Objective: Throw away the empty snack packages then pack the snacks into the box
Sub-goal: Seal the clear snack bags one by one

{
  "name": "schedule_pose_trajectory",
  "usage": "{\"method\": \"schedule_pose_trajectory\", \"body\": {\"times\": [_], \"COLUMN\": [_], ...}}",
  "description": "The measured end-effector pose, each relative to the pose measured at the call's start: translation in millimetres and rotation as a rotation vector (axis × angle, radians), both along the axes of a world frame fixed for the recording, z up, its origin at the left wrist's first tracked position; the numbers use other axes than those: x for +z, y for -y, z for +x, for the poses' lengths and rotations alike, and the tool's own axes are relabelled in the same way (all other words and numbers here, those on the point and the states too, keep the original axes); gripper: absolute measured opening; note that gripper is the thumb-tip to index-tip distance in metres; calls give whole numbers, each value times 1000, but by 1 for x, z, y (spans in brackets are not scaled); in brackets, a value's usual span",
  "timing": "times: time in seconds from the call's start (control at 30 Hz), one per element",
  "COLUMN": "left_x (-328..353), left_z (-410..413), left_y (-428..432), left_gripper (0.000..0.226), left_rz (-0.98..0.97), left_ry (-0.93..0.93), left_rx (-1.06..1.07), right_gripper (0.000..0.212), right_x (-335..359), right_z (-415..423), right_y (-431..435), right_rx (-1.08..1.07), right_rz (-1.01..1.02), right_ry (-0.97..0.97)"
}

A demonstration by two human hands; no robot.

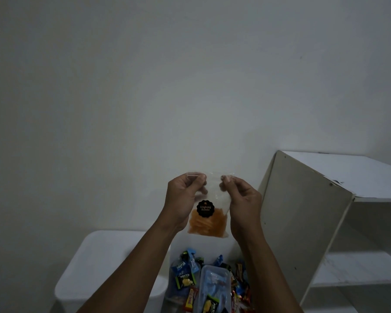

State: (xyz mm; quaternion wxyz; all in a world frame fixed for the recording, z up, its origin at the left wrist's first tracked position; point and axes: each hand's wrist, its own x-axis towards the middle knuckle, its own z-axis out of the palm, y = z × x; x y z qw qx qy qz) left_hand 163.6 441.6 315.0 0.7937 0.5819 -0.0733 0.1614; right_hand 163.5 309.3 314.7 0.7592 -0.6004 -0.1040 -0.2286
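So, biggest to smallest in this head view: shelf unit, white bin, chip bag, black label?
1. shelf unit
2. white bin
3. chip bag
4. black label
The bag is held nearer the camera, so it looks larger than it is.

Plain pale wall (145, 75) fills the far side, dimly lit. White shelf unit (303, 222) at right, against the wall; screw heads dot its side panel. Top board (348, 172) chipped at the near corner. Two open shelves (359, 274) below.
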Motion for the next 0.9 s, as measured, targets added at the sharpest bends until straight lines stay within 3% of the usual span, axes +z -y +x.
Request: {"method": "schedule_pose_trajectory", "body": {"times": [0.4, 0.6, 0.9], "left_x": [-1, 0, 1], "left_z": [0, -1, 1], "left_y": [1, 4, 3], "left_gripper": [12, 14, 22], "left_rz": [-54, -219, -22], "left_ry": [0, 31, 61], "left_rx": [23, 54, 164], "right_gripper": [10, 12, 12], "right_x": [-2, 2, 1], "right_z": [5, 5, 0], "right_y": [1, 1, 2], "right_rx": [-162, -192, -84], "right_rz": [24, 115, 105], "right_ry": [11, 12, 9]}}
